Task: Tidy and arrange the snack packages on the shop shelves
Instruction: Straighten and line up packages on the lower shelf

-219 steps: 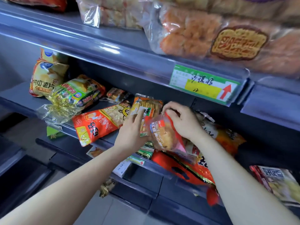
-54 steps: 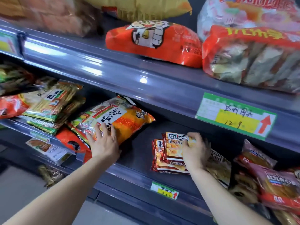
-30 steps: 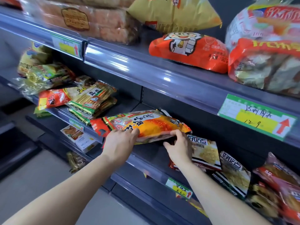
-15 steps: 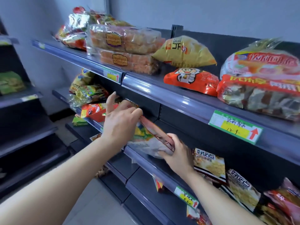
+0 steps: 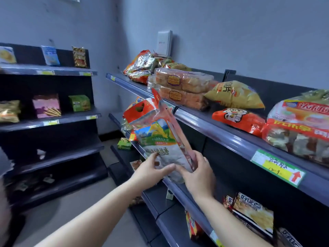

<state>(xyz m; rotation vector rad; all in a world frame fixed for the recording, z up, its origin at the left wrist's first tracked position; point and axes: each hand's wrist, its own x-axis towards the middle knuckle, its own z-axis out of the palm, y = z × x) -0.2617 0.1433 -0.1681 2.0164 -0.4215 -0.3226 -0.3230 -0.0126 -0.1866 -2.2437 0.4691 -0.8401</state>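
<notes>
Clamping your left hand [image 5: 149,172] and right hand [image 5: 199,177] on a tall red-topped plastic snack bag [image 5: 156,138], grey metal shelf rail [image 5: 222,134] just behind.

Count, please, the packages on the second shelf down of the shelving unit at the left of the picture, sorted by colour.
Yellow bag: 1
Pink box: 1
Green box: 1
Total: 3
</notes>
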